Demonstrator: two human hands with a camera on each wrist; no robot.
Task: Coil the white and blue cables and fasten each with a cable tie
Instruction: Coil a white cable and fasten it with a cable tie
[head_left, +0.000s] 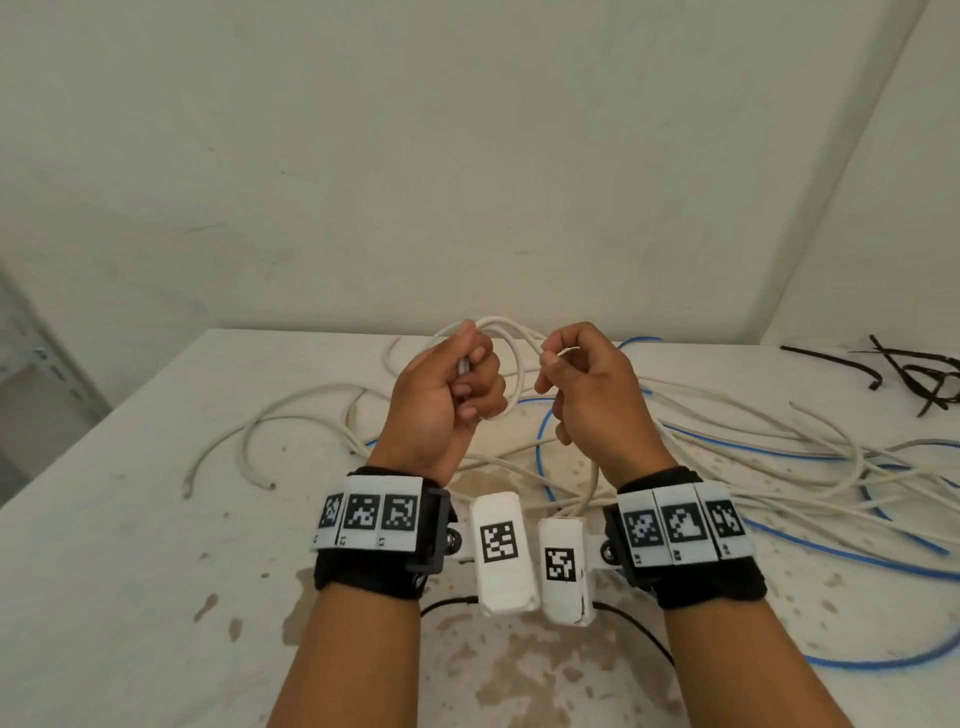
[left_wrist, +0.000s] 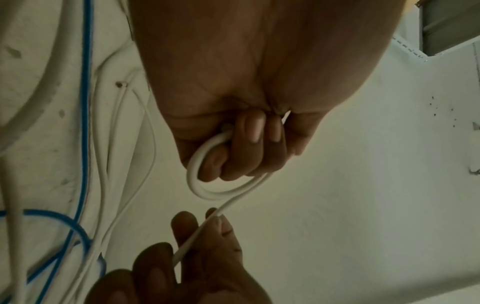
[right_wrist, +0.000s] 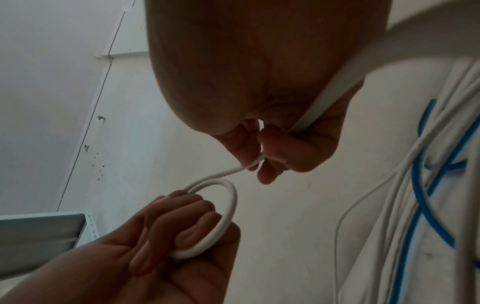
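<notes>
While both wrists hang above the near middle of the table (head_left: 130, 545), the coiling of the white cable (head_left: 737, 415) is only at its start. The left hand (head_left: 447, 395) is closed in a fist round a small coil of it, two turns as far as the wrist views show, with the fingers curled through the ring. Just beside it, the right hand (head_left: 587, 389) pinches the running length of the same cable between thumb and fingertips, its other fingers curled, feeding the next turn toward the left. A short stretch of cable bridges the gap between the two hands.

Past the hands, most of the white cable lies loose across the middle and right of the table, in long sweeps and a couple of free ends toward the left edge. The blue cable (head_left: 540, 447) is threaded through that tangle, uncoiled and untouched, with a long loop running off toward the near right edge. At the far right corner lies a small heap of black cable ties (head_left: 914, 376), none of them in use.

By my reading little is done: the white coil has many turns to go before it can be tied, and the blue cable and both fastenings are wholly left.
</notes>
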